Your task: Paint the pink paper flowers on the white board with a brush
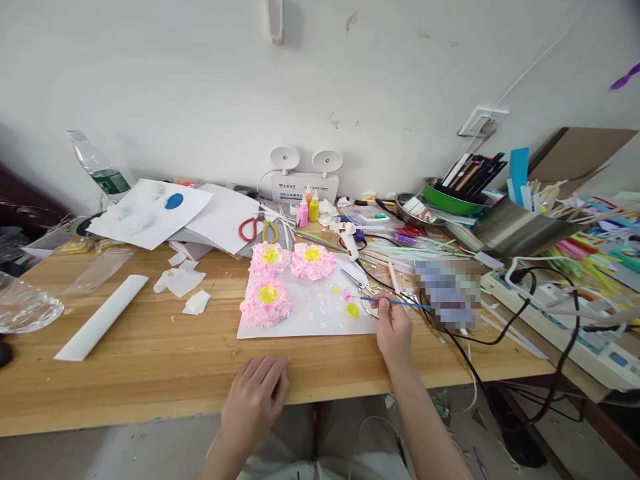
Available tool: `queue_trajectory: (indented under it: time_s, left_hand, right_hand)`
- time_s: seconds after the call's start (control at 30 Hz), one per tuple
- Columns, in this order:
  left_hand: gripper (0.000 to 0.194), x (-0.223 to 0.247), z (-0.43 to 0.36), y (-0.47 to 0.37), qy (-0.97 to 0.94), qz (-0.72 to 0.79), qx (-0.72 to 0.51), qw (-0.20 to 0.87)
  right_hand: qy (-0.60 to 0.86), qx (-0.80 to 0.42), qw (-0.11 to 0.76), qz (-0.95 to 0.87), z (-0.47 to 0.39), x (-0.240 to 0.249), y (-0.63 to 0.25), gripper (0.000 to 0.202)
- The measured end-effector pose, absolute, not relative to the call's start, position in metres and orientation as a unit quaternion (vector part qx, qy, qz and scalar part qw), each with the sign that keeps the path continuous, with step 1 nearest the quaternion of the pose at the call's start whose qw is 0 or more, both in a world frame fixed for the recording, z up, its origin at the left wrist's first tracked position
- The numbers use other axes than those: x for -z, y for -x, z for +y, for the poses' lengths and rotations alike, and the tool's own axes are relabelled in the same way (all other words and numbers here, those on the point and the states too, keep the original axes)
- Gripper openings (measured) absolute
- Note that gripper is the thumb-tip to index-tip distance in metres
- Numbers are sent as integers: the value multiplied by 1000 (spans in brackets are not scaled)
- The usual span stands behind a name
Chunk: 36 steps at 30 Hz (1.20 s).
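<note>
My right hand (394, 333) pinches a thin blue paintbrush (400, 303) between thumb and fingers. The brush tip points left, at a pink paint dab (346, 295) on a white sheet of paper (310, 313). Yellow paint dabs (353, 310) lie beside the pink one. Three fluffy pink flowers with yellow centres rest on the sheet: a front one (266, 303), a back left one (269, 259) and a back right one (313, 261). My left hand (257, 390) lies on the table's front edge, fingers loosely bent and slightly apart, holding nothing.
Scissors (354, 277), a white glue gun (349, 240), red and yellow pliers (259, 230) and paint bottles (303, 213) surround the sheet. A blurred-out object (447, 293) and a power strip (555, 327) with black cables are right. A rolled white paper (103, 317) lies left.
</note>
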<state>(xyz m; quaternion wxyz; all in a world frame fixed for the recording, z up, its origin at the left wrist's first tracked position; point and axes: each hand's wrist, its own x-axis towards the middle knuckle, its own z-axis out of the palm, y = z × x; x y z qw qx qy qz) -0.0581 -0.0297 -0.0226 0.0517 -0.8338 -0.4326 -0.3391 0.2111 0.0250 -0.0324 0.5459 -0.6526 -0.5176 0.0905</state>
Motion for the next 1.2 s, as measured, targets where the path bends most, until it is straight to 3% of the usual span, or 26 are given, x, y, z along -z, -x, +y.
queue_trajectory:
  time_s: [0.33, 0.7, 0.9, 1.2]
  left_hand:
    - [16, 23, -29, 58, 834, -436, 333, 53]
    - [16, 25, -31, 57, 835, -439, 328, 54]
    - [18, 21, -32, 55, 831, -449, 325, 48]
    - [17, 21, -34, 54, 824, -463, 324, 36]
  right_hand:
    - [658, -94, 553, -502, 25, 34, -212, 37]
    - [591, -186, 676, -398, 35, -1, -185, 34]
    - [545, -249, 619, -508, 68, -26, -148, 27]
    - [520, -181, 488, -677, 114, -38, -121, 13]
